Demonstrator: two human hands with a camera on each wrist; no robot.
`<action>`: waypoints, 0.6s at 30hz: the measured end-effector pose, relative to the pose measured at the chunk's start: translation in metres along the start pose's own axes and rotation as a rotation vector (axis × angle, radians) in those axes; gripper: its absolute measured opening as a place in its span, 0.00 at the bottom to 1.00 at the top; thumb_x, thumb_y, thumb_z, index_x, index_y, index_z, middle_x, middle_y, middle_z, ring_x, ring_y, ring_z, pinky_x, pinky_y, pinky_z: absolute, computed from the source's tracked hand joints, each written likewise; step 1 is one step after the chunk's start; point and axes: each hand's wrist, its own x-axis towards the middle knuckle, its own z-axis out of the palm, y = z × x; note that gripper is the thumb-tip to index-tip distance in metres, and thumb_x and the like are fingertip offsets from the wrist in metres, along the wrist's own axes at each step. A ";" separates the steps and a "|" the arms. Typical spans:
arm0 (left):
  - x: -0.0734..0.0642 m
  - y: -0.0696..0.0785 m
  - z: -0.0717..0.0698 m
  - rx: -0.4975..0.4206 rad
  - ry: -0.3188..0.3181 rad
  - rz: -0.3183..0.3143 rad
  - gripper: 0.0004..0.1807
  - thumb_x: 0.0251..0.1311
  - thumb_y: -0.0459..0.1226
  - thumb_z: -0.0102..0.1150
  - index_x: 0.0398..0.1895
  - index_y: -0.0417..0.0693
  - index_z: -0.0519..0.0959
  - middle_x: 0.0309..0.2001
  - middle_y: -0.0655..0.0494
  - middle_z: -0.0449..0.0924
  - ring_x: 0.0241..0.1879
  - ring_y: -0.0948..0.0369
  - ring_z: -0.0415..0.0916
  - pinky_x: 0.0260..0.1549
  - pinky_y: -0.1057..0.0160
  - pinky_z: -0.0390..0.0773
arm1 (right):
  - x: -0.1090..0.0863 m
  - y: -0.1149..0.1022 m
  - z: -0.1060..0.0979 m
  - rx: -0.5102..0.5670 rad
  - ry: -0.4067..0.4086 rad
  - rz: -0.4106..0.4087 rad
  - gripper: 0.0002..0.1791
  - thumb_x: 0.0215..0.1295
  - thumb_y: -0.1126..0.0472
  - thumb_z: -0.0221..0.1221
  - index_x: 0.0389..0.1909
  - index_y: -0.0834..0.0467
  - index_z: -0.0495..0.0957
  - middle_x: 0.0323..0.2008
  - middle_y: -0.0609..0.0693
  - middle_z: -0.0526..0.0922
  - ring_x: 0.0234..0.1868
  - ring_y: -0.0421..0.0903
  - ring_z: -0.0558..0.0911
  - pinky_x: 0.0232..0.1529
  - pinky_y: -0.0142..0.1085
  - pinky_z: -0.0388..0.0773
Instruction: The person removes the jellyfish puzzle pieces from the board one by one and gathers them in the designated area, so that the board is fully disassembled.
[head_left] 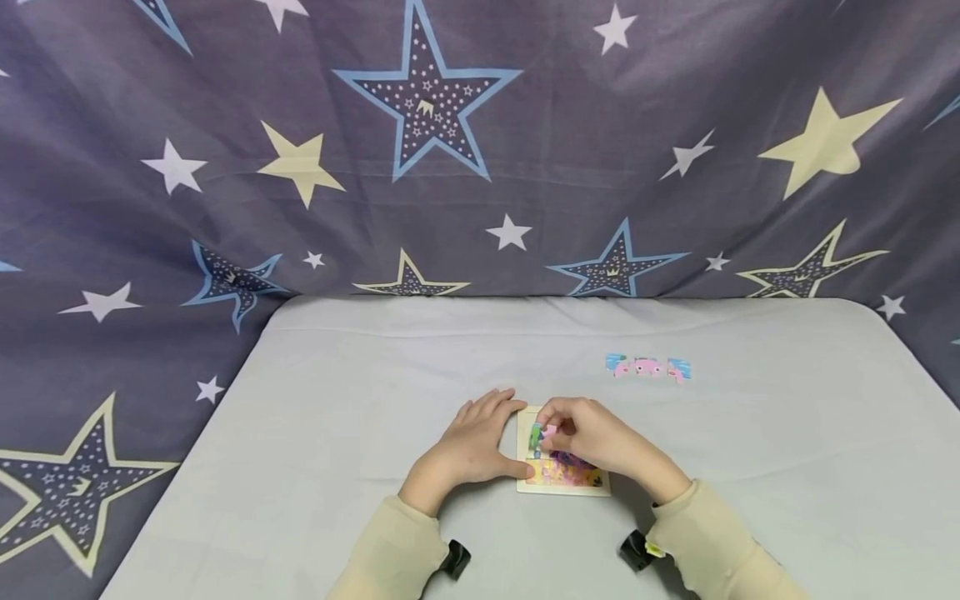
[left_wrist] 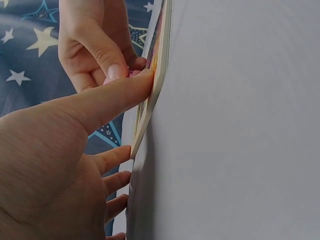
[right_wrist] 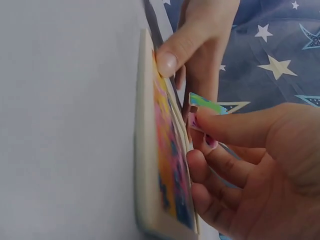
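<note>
A small jigsaw board [head_left: 564, 491] with a pale raised frame lies on the table, its near rows filled with yellow, pink and purple pieces. My left hand [head_left: 474, 442] spreads along its left side, thumb resting on the lower left corner of the frame and the fingers at the upper left edge. Over the upper part of the board, my right hand [head_left: 592, 433] pinches a jigsaw piece [right_wrist: 206, 104] of green, blue and pink between thumb and fingers. In the right wrist view the piece is tilted, close over the board.
Beyond the board, to the right, several loose jigsaw pieces [head_left: 648, 367] with pink and blue print lie in a row on the pale table cover [head_left: 337, 375]. A dark star-patterned cloth [head_left: 480, 200] hangs behind the table's far edge.
</note>
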 end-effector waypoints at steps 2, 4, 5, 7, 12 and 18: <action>0.000 0.000 0.000 0.001 0.000 0.002 0.47 0.50 0.54 0.72 0.72 0.48 0.63 0.76 0.48 0.52 0.76 0.49 0.43 0.74 0.45 0.41 | -0.001 0.001 -0.004 -0.006 0.007 0.001 0.06 0.62 0.68 0.66 0.38 0.59 0.79 0.29 0.45 0.78 0.30 0.41 0.74 0.33 0.32 0.75; 0.000 0.000 0.000 -0.003 0.002 0.004 0.47 0.50 0.54 0.72 0.72 0.48 0.64 0.76 0.48 0.53 0.76 0.49 0.44 0.73 0.44 0.41 | -0.001 0.002 -0.008 -0.016 0.023 0.004 0.06 0.61 0.68 0.66 0.38 0.59 0.79 0.29 0.45 0.78 0.30 0.42 0.74 0.33 0.33 0.75; 0.000 0.001 0.000 -0.004 0.002 0.003 0.47 0.50 0.54 0.72 0.72 0.48 0.64 0.76 0.48 0.53 0.76 0.49 0.44 0.74 0.44 0.41 | -0.001 0.003 -0.010 -0.020 0.031 0.008 0.06 0.61 0.69 0.66 0.38 0.60 0.79 0.28 0.45 0.78 0.30 0.42 0.74 0.33 0.33 0.75; -0.001 0.001 -0.001 -0.006 0.003 0.002 0.47 0.50 0.54 0.73 0.72 0.48 0.64 0.76 0.48 0.53 0.76 0.49 0.44 0.74 0.44 0.41 | -0.002 0.004 -0.015 -0.025 0.047 0.021 0.07 0.61 0.69 0.66 0.38 0.60 0.79 0.28 0.45 0.78 0.30 0.42 0.74 0.33 0.33 0.75; 0.000 0.000 0.000 -0.009 0.004 0.004 0.47 0.50 0.54 0.72 0.72 0.48 0.64 0.76 0.48 0.53 0.76 0.49 0.44 0.73 0.44 0.42 | -0.005 0.009 -0.028 -0.012 0.081 0.068 0.10 0.58 0.68 0.68 0.39 0.61 0.79 0.26 0.46 0.77 0.29 0.43 0.74 0.31 0.32 0.73; 0.001 -0.001 0.001 -0.017 0.004 0.007 0.47 0.50 0.54 0.72 0.72 0.48 0.64 0.76 0.48 0.53 0.76 0.49 0.44 0.73 0.45 0.42 | -0.009 0.021 -0.046 -0.050 0.169 0.097 0.10 0.55 0.69 0.70 0.36 0.63 0.79 0.26 0.48 0.77 0.29 0.43 0.75 0.32 0.32 0.75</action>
